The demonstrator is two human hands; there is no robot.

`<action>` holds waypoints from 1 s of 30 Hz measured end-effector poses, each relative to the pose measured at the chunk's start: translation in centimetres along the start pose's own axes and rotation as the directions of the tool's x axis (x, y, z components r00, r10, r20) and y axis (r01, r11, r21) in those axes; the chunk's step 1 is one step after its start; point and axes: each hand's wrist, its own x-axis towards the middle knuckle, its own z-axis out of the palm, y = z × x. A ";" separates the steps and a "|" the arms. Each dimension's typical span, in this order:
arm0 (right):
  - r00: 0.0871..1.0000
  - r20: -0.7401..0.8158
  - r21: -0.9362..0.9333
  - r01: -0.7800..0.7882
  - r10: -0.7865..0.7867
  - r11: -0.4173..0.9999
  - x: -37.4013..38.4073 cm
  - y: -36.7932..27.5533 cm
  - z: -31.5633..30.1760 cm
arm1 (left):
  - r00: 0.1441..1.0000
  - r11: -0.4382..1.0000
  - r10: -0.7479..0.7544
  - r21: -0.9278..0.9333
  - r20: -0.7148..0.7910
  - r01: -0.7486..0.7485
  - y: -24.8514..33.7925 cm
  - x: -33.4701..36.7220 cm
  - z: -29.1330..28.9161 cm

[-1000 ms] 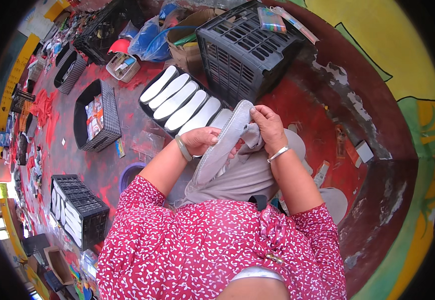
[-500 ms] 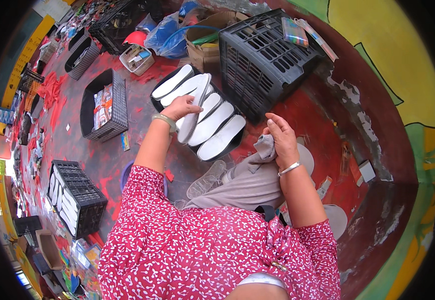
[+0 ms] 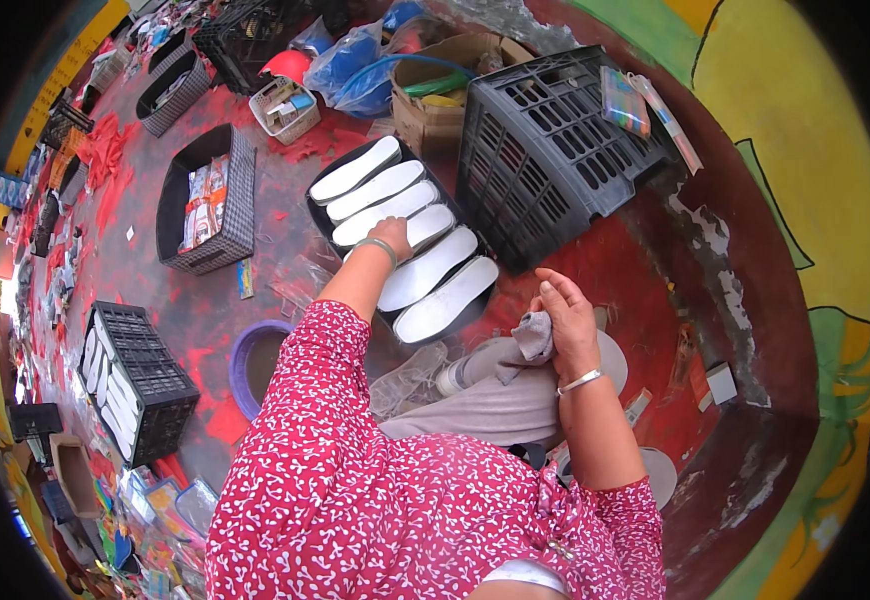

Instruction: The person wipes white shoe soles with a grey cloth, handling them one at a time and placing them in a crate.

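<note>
A dark crate [image 3: 317, 215] in front of me holds several white shoe soles [image 3: 447, 300] with dark edges, lying side by side in a slanted row. My left hand [image 3: 391, 234] reaches down to the middle of this row, fingers bunched at one of the soles; the fingertips are partly hidden. A bracelet circles that wrist. Above my lap my right hand [image 3: 570, 318] is raised, with a crumpled grey cloth [image 3: 533, 337] held against the palm and its index finger extended. Grey fabric [image 3: 485, 400] covers my leg below it.
A large black crate [image 3: 545, 150] stands beyond the soles, with coloured packets [image 3: 625, 103] on top. At left are a purple basin [image 3: 247, 372], a woven basket [image 3: 233, 225] and a black crate of soles [image 3: 155, 385]. A cardboard box [image 3: 425, 125] sits behind.
My left hand has lowered the sole it held up, and is now down in the row. My right hand keeps the grey cloth. The view has shifted slightly, showing more of the basin.
</note>
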 end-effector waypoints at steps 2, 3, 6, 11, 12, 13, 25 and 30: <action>1.000 0.000 0.006 -0.020 0.020 1.000 0.2 -0.1 0.2 | 1.000 1.000 -0.016 -0.013 0.007 0.016 0.1 0.2 0.2; 1.000 -0.001 0.010 -0.024 0.024 1.000 0.2 -0.1 0.2 | 1.000 1.000 -0.019 -0.024 0.005 0.019 0.3 0.1 0.0; 0.999 -0.001 0.019 -0.040 0.040 0.999 0.4 -0.1 0.4 | 0.999 0.999 -0.045 -0.032 -0.017 0.044 0.3 0.4 0.4; 0.998 -0.007 0.021 -0.063 0.064 0.998 0.6 -0.1 0.6 | 0.996 0.995 -0.093 -0.024 -0.016 0.093 0.7 0.7 0.9; 0.998 -0.003 0.024 -0.063 0.063 0.998 0.6 0.0 0.6 | 0.995 0.995 -0.103 -0.020 -0.015 0.103 0.7 0.9 1.1; 0.998 0.001 0.026 -0.063 0.063 0.998 0.7 0.0 0.6 | 0.994 0.994 -0.112 -0.015 -0.014 0.112 0.7 0.9 1.3; 0.997 -0.011 0.008 -0.073 0.073 0.997 0.7 0.1 0.4 | 0.992 0.998 -0.049 -0.043 -0.113 0.044 3.8 1.8 0.4; 0.997 0.003 0.008 -0.083 0.083 0.997 0.9 0.2 0.3 | 0.988 0.997 -0.056 -0.060 -0.144 0.048 4.7 3.6 1.1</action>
